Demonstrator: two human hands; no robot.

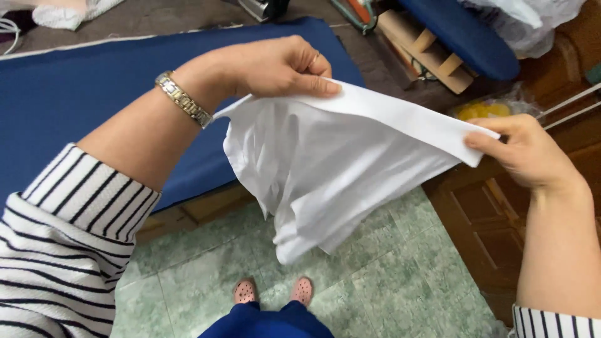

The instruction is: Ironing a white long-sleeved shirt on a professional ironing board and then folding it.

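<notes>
A white cloth garment [325,169] hangs in the air between my two hands, above the floor. My left hand [275,66], with a metal watch on the wrist, pinches one end of the cloth's upper edge. At the other end, my right hand [526,153] grips the same edge, which is stretched taut between the two. The rest of the cloth droops in loose folds below. Both my arms wear black-and-white striped sleeves.
A blue padded board [81,87] lies to the left at waist height. A second blue padded board on a wooden frame [463,37] leans at the upper right. Brown wooden furniture [494,231] stands on the right. Green tiled floor [388,275] and my pink shoes are below.
</notes>
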